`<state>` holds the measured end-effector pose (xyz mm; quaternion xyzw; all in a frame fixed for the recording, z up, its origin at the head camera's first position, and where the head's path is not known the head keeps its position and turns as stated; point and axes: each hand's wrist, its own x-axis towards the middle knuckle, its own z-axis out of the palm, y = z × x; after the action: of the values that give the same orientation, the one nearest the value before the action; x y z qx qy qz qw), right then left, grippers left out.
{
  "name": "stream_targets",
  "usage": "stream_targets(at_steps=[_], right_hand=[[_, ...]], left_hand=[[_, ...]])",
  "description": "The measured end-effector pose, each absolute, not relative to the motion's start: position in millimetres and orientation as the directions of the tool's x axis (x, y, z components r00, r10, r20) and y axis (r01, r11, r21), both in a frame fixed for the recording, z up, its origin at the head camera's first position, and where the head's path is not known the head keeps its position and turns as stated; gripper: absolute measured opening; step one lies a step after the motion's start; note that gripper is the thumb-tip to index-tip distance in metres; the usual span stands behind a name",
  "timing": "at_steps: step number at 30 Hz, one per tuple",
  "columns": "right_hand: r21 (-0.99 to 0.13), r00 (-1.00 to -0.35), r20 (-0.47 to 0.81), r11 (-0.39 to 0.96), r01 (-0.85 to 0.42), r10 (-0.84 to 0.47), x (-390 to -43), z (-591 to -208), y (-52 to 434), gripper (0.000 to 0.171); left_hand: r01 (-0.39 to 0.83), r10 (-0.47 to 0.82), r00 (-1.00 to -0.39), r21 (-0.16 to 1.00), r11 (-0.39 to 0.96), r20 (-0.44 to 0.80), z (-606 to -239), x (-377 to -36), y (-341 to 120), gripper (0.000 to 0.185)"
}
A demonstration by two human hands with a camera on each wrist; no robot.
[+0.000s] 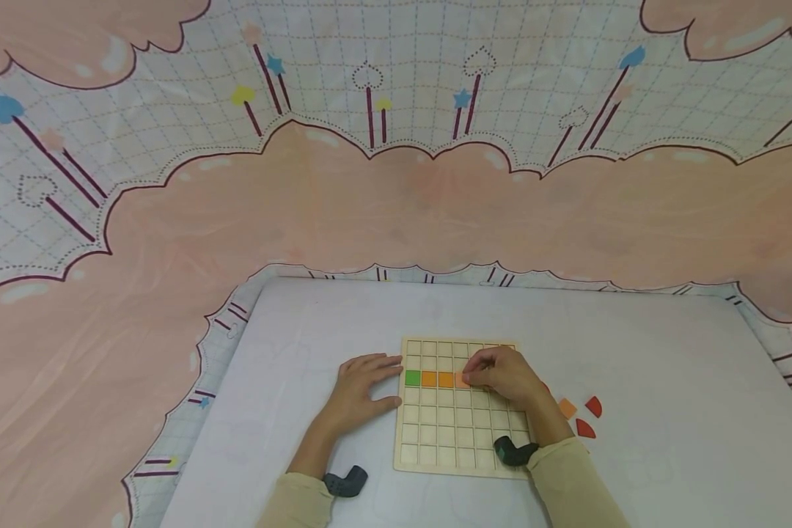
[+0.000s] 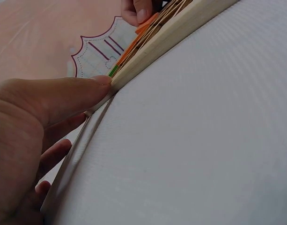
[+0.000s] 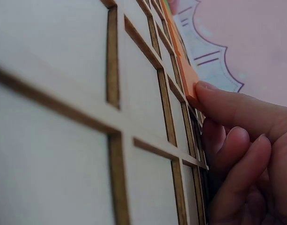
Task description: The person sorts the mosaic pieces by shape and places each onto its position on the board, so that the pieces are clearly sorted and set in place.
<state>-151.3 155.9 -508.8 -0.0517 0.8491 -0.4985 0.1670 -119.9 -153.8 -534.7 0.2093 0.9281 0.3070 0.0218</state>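
Observation:
A wooden grid board (image 1: 429,434) lies flat on the white table. Along one of its rows sit a green square tile (image 1: 412,378) and two orange square tiles (image 1: 438,379), side by side. My right hand (image 1: 510,378) pinches a lighter orange square tile (image 3: 187,77) between thumb and fingers, over the cell right of those two. At the board's left edge is my left hand (image 1: 359,389), its fingers stretched out. The left wrist view shows that thumb (image 2: 77,96) against the board's side, close to the green tile.
To the right of the board lie an orange square tile (image 1: 567,408) and red quarter-circle pieces (image 1: 594,406), one partly behind the right wrist. A dark device sits at each wrist, the right one (image 1: 515,452) above the board. A patterned cloth (image 1: 435,213) hangs behind the table.

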Motion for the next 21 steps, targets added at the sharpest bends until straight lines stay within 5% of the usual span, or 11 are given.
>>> stream_targets(at_steps=[21], right_hand=[[-0.864,-0.928,-0.263,0.492,0.104,-0.265,-152.4,-507.1,156.0,0.022]], left_hand=[[0.386,0.41,-0.907,0.585,0.713,0.099,-536.2,-120.8,-155.0,0.055]])
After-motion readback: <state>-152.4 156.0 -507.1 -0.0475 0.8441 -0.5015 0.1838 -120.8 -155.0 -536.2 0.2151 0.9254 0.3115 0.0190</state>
